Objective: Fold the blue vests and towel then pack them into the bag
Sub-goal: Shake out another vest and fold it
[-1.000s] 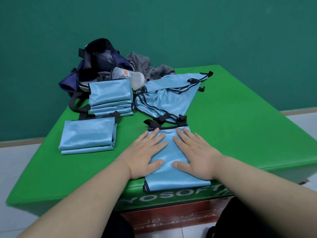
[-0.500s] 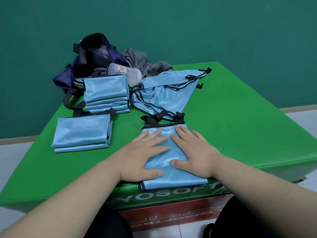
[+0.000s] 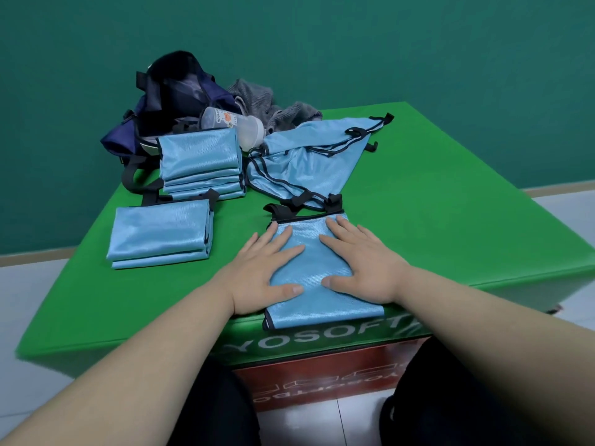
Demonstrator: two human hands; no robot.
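Observation:
A narrow folded blue vest (image 3: pixel 314 272) lies at the near edge of the green table (image 3: pixel 450 226). My left hand (image 3: pixel 264 272) and my right hand (image 3: pixel 363 262) press flat on it, fingers straight and spread, with a strip of cloth showing between them. An unfolded blue vest (image 3: pixel 309 169) with black trim sprawls behind. Folded blue vests sit in a stack (image 3: pixel 201 165) at the back left, and another folded pile (image 3: pixel 161 233) lies nearer. The open dark blue bag (image 3: pixel 167 101) stands at the far left corner. A grey towel (image 3: pixel 270 107) is crumpled behind the vests.
A clear plastic bottle (image 3: pixel 235 125) lies on its side between the bag and the unfolded vest. Black bag straps (image 3: pixel 135 178) trail over the left table edge. The right half of the table shows bare green cloth. A teal wall rises behind.
My hands have slid slightly apart across the folded vest, still pressing it flat. The vest itself stays in place.

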